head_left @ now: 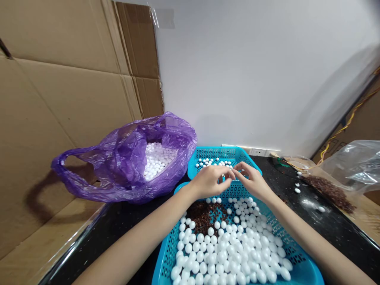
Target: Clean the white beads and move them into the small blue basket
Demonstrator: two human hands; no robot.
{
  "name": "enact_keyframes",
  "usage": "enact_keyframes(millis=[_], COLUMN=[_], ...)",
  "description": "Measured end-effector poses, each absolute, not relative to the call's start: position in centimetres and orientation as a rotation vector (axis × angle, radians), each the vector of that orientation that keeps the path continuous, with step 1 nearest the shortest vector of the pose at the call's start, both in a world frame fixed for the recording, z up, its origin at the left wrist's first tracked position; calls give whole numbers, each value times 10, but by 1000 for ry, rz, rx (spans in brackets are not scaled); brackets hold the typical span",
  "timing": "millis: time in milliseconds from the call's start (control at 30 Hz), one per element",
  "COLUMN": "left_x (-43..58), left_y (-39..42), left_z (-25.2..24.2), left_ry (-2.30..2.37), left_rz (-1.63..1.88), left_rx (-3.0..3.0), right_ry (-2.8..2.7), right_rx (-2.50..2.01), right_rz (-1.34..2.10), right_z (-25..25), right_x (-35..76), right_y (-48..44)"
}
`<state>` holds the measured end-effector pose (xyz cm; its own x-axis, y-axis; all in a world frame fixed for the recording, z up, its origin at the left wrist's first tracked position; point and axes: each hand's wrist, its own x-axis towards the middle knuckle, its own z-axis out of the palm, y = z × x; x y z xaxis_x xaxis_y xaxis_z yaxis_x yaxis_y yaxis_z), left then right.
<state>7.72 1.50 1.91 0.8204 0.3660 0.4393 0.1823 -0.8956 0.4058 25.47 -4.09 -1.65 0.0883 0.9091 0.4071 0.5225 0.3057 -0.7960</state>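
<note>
My left hand (211,180) and my right hand (252,180) meet fingertip to fingertip above the far end of a near blue perforated basket (168,253). Both hands are pinched closed on something too small to make out. The basket holds several white foam balls (234,249) and a heap of dark brown bits (204,215) at its far left. A second blue basket (208,152) stands just behind my hands with a few white balls (212,162) in it.
A purple plastic bag (124,162) full of white balls lies open at the left. Cardboard sheets (59,99) line the left side. On the black table (311,215) at the right lie brown bits (329,192), stray balls and a clear plastic bag (356,162).
</note>
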Motion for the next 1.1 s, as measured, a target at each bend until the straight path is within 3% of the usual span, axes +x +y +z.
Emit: enact_keyframes(millis=[167, 367, 633, 1100], left_x=[74, 73, 72, 72], left_y=[3, 4, 5, 7], left_z=[21, 24, 22, 22], left_ry=[282, 376, 522, 577], left_rz=[172, -199, -505, -610], left_rx=[2729, 2767, 2664, 2416], right_ry=[-1585, -1643, -2089, -2311], right_rx=[-1355, -1336, -1312, -1325], right_rz=[472, 468, 1115, 1496], right_z=[-10, -4, -4, -9], right_x=[250, 245, 241, 244], right_y=[-45, -50, -60, -60])
